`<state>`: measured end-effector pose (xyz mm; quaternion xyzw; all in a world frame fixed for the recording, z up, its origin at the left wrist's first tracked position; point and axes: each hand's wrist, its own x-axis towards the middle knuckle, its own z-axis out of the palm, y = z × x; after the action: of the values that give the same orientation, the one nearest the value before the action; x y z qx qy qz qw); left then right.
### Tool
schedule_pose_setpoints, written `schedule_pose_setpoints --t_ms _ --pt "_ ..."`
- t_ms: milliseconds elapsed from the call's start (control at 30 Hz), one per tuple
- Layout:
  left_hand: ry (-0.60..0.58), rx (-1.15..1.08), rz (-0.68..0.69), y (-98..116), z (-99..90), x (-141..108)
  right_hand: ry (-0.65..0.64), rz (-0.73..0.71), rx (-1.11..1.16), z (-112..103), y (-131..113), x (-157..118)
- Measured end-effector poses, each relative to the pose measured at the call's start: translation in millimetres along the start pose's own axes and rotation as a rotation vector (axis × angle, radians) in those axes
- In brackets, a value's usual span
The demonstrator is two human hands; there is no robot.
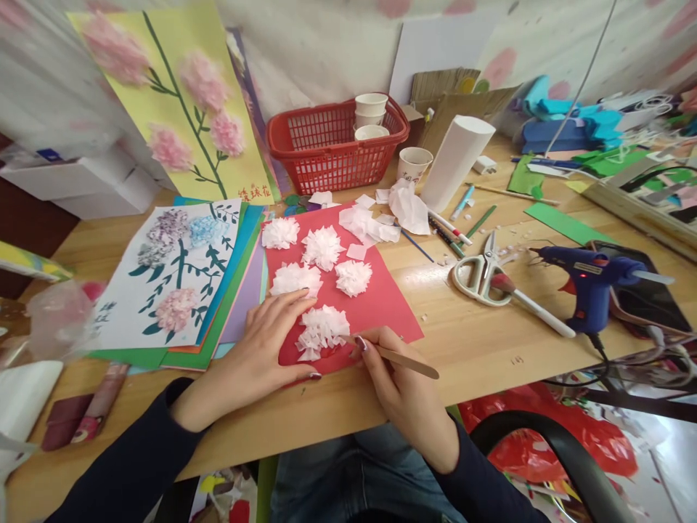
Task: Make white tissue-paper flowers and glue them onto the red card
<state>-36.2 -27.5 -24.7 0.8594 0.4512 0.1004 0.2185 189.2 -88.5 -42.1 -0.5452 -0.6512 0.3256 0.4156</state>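
My left hand [258, 345] rests on a red sheet of paper [389, 305], thumb and fingers spread around the left side of a white ruffled paper flower [324, 330]. Its fingertips reach the lower edge of another white flower [294, 277]. Pinched in my right hand [406, 385] is a flat wooden craft stick [417, 363], its tip at the right side of the nearest flower. More white paper flowers lie further up on the red sheet, with loose white tissue paper [370, 225] at its top.
Scissors [482, 276], a white-handled brush [536, 309] and a blue hot glue gun [593, 280] lie to the right. Behind stand a red basket [332, 171], a paper cup [414, 163] and a white roll [457, 163]. At left are coloured sheets under a flower picture [136, 305].
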Motion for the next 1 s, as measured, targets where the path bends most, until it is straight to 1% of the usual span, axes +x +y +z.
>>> schedule_pose_setpoints --t_ms 167,300,400,533,600,667,733,800,833,900,933,1000 --pt "-0.013 0.026 0.023 -4.2 2.8 -0.1 -0.014 -0.011 -0.030 4.2 -0.9 2.2" --pt "-0.027 0.015 0.017 -6.1 3.2 1.2 0.012 0.033 0.004 7.4 2.5 5.0" --pt "-0.013 0.017 0.016 -7.6 5.4 1.3 0.042 0.112 0.127 8.1 5.8 8.0" --pt "-0.020 0.018 -0.012 -5.8 4.8 -0.1 0.126 0.213 0.347 5.3 7.0 8.7" --pt "-0.023 0.004 -0.017 -2.2 -1.6 0.4 0.155 0.251 0.433 3.4 7.1 7.1" --pt "-0.015 -0.035 -0.003 3.8 -12.4 4.9 0.160 0.274 0.494 2.1 7.9 5.5" --pt "0.024 -0.084 0.012 11.7 -25.0 16.5 0.164 0.274 0.548 1.3 9.4 5.0" --pt "0.112 -0.087 0.032 19.8 -35.2 37.0 0.183 0.264 0.605 0.9 10.8 5.7" --pt "0.173 -0.049 0.056 23.1 -38.3 50.3 0.196 0.259 0.631 0.7 11.4 6.3" --pt "0.232 0.080 0.177 27.3 -39.6 80.9 0.216 0.259 0.666 0.2 12.2 7.2" --pt "0.230 0.147 0.213 28.1 -38.0 96.6 0.221 0.259 0.676 0.0 12.4 7.3" --pt "0.183 0.292 0.245 28.0 -32.0 125.2 0.229 0.261 0.694 -0.2 12.9 6.8"
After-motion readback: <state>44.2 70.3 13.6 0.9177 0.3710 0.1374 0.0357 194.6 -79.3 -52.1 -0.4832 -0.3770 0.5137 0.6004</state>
